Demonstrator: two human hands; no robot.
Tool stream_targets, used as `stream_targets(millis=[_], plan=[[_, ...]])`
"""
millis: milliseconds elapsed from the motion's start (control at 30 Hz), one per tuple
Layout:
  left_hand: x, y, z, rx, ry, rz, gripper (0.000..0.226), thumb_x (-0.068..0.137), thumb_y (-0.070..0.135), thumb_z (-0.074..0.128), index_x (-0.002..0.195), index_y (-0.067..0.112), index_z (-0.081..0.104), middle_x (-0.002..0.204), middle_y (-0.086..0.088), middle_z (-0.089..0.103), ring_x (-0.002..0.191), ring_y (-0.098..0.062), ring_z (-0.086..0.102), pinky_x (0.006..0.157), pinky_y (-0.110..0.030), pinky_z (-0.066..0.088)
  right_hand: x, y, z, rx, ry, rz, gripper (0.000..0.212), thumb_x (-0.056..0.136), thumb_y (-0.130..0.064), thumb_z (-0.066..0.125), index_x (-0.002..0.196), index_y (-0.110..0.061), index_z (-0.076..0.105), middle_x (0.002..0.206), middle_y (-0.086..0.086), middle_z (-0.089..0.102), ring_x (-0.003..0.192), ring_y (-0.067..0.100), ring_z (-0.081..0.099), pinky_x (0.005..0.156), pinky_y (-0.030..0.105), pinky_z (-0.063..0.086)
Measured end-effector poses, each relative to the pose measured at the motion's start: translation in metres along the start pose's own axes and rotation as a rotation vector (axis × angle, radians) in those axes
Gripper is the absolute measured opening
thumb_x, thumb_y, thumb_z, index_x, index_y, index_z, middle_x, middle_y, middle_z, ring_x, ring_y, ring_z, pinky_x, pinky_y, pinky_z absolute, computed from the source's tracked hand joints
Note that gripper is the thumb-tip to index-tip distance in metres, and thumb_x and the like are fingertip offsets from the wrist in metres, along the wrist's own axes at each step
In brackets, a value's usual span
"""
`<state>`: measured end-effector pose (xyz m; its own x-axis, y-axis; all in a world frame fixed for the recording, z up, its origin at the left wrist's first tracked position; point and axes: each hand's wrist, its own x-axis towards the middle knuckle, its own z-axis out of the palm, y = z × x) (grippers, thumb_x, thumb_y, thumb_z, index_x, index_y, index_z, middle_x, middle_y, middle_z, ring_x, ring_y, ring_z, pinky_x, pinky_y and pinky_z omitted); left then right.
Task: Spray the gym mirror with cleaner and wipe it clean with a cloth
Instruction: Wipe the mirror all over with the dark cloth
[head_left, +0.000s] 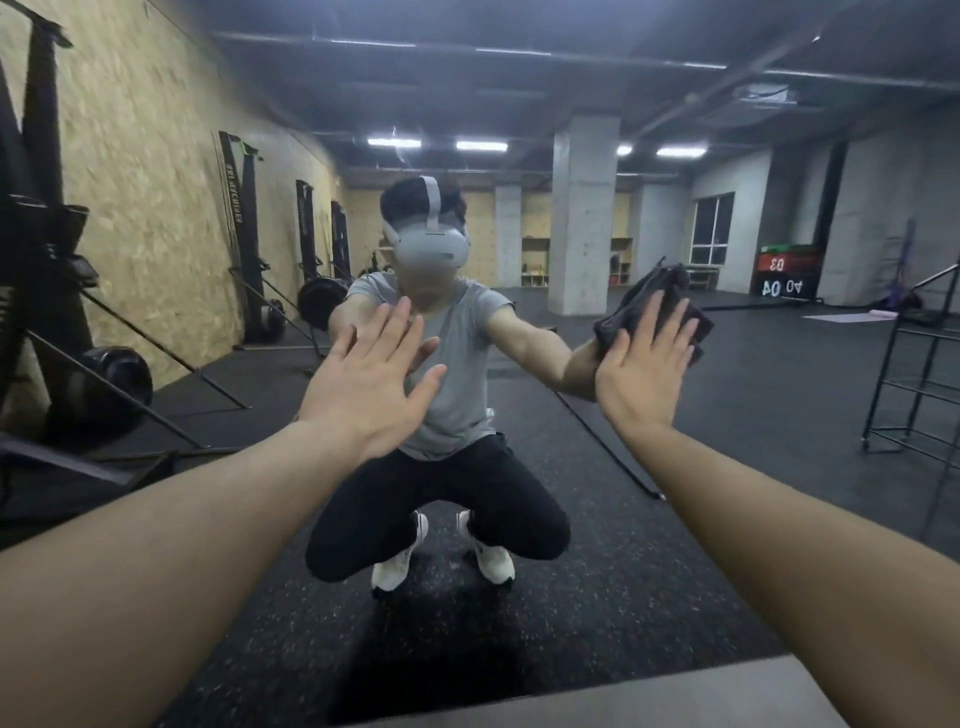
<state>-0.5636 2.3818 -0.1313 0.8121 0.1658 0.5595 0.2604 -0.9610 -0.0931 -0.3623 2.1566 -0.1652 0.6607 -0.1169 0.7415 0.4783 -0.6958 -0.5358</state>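
The gym mirror (649, 218) fills nearly the whole view and reflects a squatting person in a grey shirt with a headset. My left hand (369, 379) lies flat against the glass with straight, spread fingers and holds nothing. My right hand (644, 364) presses a dark grey cloth (670, 291) flat onto the mirror with straight fingers; the cloth sticks out above and to the right of the fingers. No spray bottle is in view.
A grey ledge (649, 691) runs along the mirror's bottom edge. The reflection shows rowing machines (249, 234) along a chipboard wall on the left, a concrete pillar (584, 218), a black wire rack (919, 374) at the right and black rubber floor.
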Motion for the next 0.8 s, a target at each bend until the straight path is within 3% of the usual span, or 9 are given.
stream_targets(millis=[100, 233, 333, 500, 633, 800], plan=[[-0.009, -0.001, 0.007, -0.069, -0.034, -0.011, 0.074, 0.101, 0.063, 0.008, 0.163, 0.025, -0.003, 0.165, 0.011, -0.025, 0.15, -0.005, -0.026, 0.127, -0.036, -0.007, -0.034, -0.029, 0.02, -0.038, -0.005, -0.147, 0.066, 0.105, -0.033, 0.031, 0.164, -0.015, 0.007, 0.169, 0.023, 0.001, 0.155, 0.047, 0.0, 0.125, 0.056, 0.0], [-0.02, -0.007, 0.014, -0.096, -0.008, -0.026, 0.073, 0.1, 0.062, 0.007, 0.163, 0.025, -0.003, 0.166, 0.012, -0.022, 0.151, -0.004, -0.023, 0.127, -0.034, -0.008, -0.088, -0.069, 0.051, -0.129, -0.098, -0.587, 0.065, 0.104, -0.037, 0.027, 0.162, -0.02, 0.003, 0.168, 0.018, -0.006, 0.154, 0.044, -0.009, 0.126, 0.058, -0.002], [-0.036, -0.017, 0.026, -0.035, -0.025, -0.056, 0.073, 0.1, 0.061, 0.006, 0.162, 0.024, -0.005, 0.165, 0.01, -0.024, 0.152, -0.005, -0.021, 0.127, -0.037, -0.006, -0.119, -0.083, 0.071, -0.152, -0.155, -0.913, 0.064, 0.101, -0.031, 0.041, 0.162, -0.018, 0.027, 0.17, 0.015, 0.014, 0.157, 0.04, 0.006, 0.127, 0.055, 0.006], [-0.054, -0.023, 0.048, 0.039, -0.042, -0.073, 0.074, 0.099, 0.062, 0.005, 0.16, 0.024, -0.011, 0.165, 0.009, -0.027, 0.152, -0.007, -0.021, 0.127, -0.038, -0.007, -0.107, -0.066, 0.072, -0.221, -0.096, -1.083, 0.06, 0.102, -0.035, 0.045, 0.16, -0.02, 0.034, 0.169, 0.009, 0.022, 0.157, 0.032, 0.014, 0.128, 0.05, 0.009], [-0.055, -0.008, 0.06, 0.028, 0.005, -0.054, 0.072, 0.1, 0.061, 0.005, 0.16, 0.026, -0.013, 0.164, 0.009, -0.027, 0.152, -0.007, -0.025, 0.126, -0.039, -0.011, -0.08, -0.007, 0.056, -0.236, -0.054, -0.91, 0.06, 0.103, -0.035, 0.044, 0.16, -0.022, 0.031, 0.169, 0.009, 0.021, 0.157, 0.033, 0.015, 0.126, 0.054, 0.016], [-0.043, 0.012, 0.068, 0.065, 0.077, -0.025, 0.073, 0.1, 0.06, 0.005, 0.161, 0.024, -0.01, 0.165, 0.008, -0.028, 0.152, -0.011, -0.026, 0.126, -0.044, -0.01, -0.061, 0.079, 0.027, -0.224, -0.054, -0.45, 0.063, 0.105, -0.039, 0.026, 0.164, -0.022, 0.009, 0.171, 0.012, 0.007, 0.158, 0.033, 0.004, 0.128, 0.051, 0.005]])
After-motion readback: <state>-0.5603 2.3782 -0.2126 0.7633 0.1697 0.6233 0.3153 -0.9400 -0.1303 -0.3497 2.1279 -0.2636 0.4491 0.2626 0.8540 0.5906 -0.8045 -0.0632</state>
